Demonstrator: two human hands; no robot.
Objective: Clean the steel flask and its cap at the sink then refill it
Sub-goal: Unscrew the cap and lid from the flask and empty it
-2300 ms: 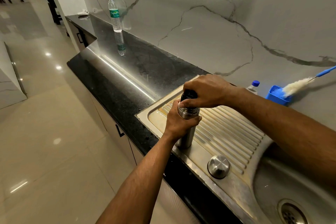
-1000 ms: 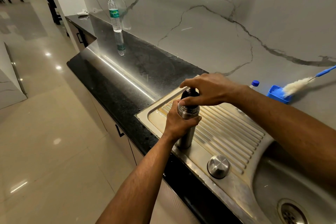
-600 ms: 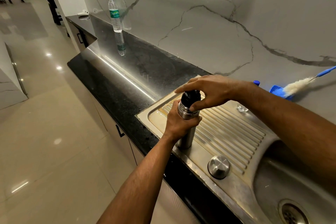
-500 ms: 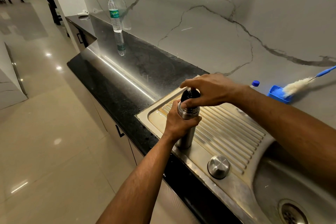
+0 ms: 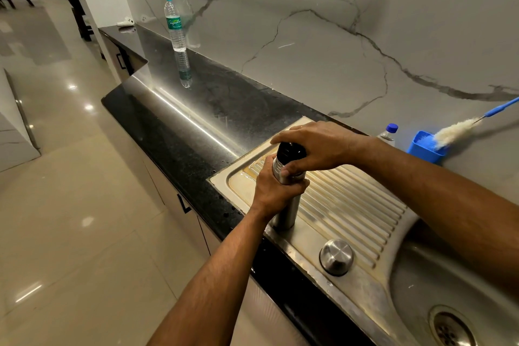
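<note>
1. the steel flask [image 5: 286,212] stands upright on the ribbed draining board [image 5: 354,205] of the sink [image 5: 415,284], near its front edge;
2. the left hand [image 5: 276,189] wraps tight round the upper part of the flask, fingers curled about the body just under the neck;
3. the right hand [image 5: 317,146] sits over the top, thumb and fingers closed on the black stopper [image 5: 289,152] in the flask's mouth; whether the stopper is seated or loose, i cannot tell;
4. the round steel cap [image 5: 336,256] lies apart on the sink's front ledge, dome up, to the right of the flask and touching neither hand;
5. further right the basin drops away, with the drain [image 5: 450,330] at the bottom corner of the view;
6. at the back by the wall, a small bottle with a blue lid [image 5: 389,135] stands just beside a blue holder [image 5: 425,147], where a bottle brush [image 5: 456,132] rests with its bristles in it;
7. far along the black counter [image 5: 196,121] a clear water bottle [image 5: 174,25] stands upright against the marble wall.
</note>
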